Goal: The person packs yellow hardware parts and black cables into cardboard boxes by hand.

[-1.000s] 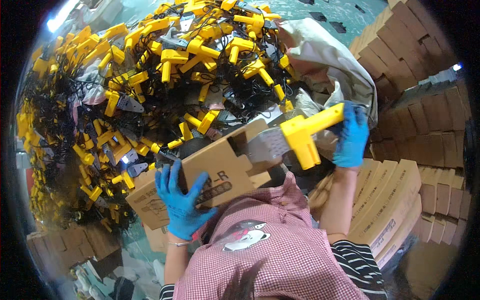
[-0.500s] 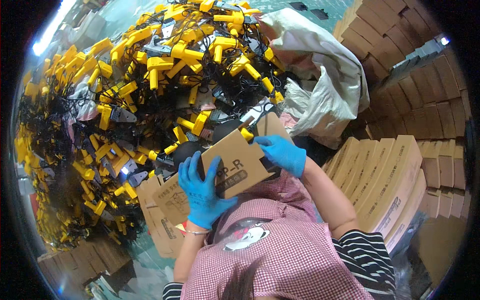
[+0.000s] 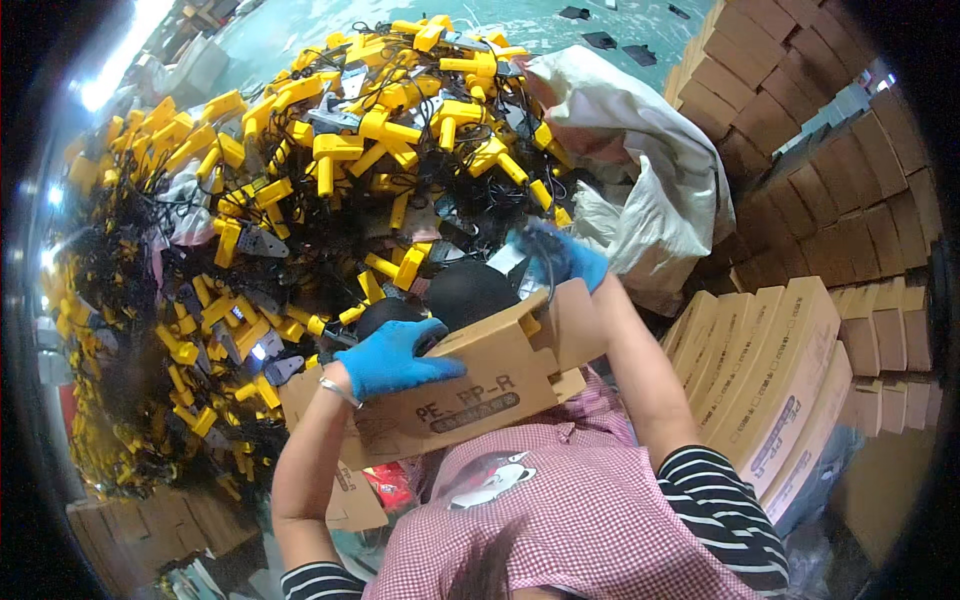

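A brown cardboard box with dark printing lies tilted across my lap, its right end flap standing open. My left hand, in a blue glove, is closed over the box's upper left edge, thumb along the printed front and fingers toward the inside. Beyond the open right end, my blue-gloved right hand reaches toward the pile. Motion smears its fingers, and dark cord-like strands show at them; whether it grips these is unclear. A pale flat piece lies just left of that hand.
A large heap of yellow-handled tools with black cords and grey metal parts fills the far left. A white woven sack slumps beside it. Cartons stand upright at my right, with more stacked boxes behind. My dark-covered knees show past the box.
The box has turned so its long printed side faces me, with the end flap open at right. My left hand moved left and down along it; my right hand moved up, off the box.
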The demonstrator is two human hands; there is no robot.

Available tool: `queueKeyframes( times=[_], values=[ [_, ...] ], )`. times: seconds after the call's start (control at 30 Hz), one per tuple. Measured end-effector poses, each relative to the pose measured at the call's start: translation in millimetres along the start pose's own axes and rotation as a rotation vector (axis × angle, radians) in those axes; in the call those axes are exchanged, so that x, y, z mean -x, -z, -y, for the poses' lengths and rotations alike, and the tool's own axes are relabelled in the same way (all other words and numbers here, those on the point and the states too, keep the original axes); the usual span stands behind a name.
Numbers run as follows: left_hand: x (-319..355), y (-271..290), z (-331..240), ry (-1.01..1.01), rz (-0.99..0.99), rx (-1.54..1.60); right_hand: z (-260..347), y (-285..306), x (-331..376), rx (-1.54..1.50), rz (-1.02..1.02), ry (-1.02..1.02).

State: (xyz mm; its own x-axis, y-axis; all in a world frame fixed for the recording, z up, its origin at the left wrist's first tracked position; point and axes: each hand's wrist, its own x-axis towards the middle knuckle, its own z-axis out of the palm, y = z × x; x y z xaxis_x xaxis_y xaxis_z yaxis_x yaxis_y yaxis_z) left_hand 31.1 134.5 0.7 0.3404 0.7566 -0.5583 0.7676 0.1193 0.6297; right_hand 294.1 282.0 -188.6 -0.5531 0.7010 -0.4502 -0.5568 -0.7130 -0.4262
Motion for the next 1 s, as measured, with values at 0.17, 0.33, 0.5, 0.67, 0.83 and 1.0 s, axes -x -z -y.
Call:
queueKeyframes(
  times=[0.17,0.33,0.5,0.67,0.83,1.0],
  values=[
    [35.9,46.2,-24.1,-0.096,-0.426,0.003,121.7,-63.0,83.6,0.237,0.573,0.817],
    [45.4,85.4,-58.1,-0.244,-0.544,0.116,101.8,-155.6,190.5,0.416,0.467,1.001],
    [27.7,60.9,-59.0,-0.463,-0.468,0.199,86.0,-195.8,220.5,0.96,0.337,0.948],
    [13.7,-10.8,20.3,-0.359,-0.448,0.312,62.0,-211.9,190.1,1.703,0.463,0.992],
    [40.5,-53.7,44.2,-0.158,-0.464,0.459,32.4,-218.6,160.3,2.494,0.544,1.223],
    [54.4,-36.6,-21.3,-0.45,-1.402,-0.344,20.8,-218.9,136.2,2.678,0.439,1.172]
  ],
)
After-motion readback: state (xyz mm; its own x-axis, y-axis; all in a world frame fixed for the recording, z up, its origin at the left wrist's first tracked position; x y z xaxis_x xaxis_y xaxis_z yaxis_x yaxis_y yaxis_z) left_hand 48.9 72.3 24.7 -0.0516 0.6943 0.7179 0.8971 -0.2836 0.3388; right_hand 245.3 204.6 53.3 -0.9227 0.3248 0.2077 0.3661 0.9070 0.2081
